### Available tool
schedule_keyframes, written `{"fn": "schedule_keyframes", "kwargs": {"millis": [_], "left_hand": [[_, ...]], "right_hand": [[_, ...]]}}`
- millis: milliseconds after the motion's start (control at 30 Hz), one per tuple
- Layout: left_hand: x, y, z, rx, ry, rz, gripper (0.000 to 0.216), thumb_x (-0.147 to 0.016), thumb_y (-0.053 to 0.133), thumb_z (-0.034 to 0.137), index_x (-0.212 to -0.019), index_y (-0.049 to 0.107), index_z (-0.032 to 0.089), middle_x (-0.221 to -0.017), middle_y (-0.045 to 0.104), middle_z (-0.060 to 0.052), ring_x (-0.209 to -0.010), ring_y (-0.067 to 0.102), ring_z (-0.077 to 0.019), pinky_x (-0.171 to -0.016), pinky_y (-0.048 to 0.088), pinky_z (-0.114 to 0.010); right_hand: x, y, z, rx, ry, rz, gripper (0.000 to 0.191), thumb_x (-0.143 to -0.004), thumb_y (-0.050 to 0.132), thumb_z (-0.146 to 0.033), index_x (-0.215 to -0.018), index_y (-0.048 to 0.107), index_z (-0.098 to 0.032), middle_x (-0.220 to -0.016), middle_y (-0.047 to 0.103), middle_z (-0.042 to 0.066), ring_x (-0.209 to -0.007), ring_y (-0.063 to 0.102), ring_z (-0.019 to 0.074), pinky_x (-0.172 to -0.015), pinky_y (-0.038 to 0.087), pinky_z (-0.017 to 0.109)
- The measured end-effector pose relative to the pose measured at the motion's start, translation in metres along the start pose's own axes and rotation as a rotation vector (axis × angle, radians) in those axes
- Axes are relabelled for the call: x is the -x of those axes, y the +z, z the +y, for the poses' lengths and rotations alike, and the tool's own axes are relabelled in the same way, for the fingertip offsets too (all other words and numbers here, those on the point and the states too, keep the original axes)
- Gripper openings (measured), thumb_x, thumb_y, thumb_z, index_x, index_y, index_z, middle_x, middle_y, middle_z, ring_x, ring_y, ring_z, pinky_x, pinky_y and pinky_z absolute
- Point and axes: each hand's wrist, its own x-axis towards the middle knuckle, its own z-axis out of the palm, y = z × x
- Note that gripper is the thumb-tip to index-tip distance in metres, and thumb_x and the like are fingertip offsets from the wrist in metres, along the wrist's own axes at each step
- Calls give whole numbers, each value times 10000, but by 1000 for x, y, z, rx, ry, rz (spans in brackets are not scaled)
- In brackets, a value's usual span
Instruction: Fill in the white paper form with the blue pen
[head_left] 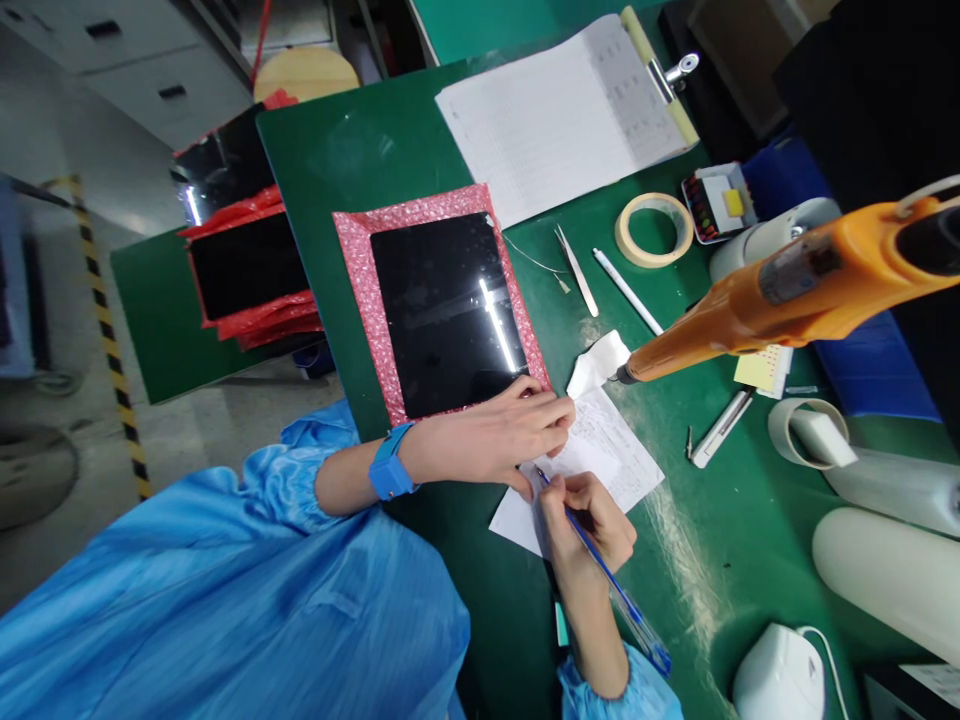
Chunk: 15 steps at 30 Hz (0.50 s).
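Observation:
My right hand is closed around a blue pen, whose tip touches a small white paper slip on the green table. My left hand, with a blue wrist strap, presses its fingers together on the slip's upper edge. It rests at the lower right corner of a black tablet screen lying on pink bubble wrap.
An orange electric screwdriver hangs over the table at the right. Tweezers, a white stylus, a tape ring and a clipboard with forms lie beyond. White rolls sit at the right edge. More wrapped screens are stacked at the left.

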Motion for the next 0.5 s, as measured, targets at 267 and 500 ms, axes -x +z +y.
{"fn": "schedule_keyframes", "kwargs": {"millis": [267,500], "left_hand": [[-1,1,-1,5,0,1,343,-1046,847,339,-1104,565,153,-1288,602,-115,-1208,598,-302,-1128,332,-436],[-1,0,0,-2,6,11,348,-1038,859,327,-1105,567,152,-1275,603,-115,-1215,597,-297,-1130,329,-426]], "right_hand": [[-1,-1,-1,-15,6,-8,450,-991,700,-63,-723,390,-249,-637,538,-107,-487,439,46,-478,351,200],[2,0,1,1,6,-1,452,-981,702,-60,-710,397,-256,-636,542,-102,-485,439,55,-472,358,217]]}}
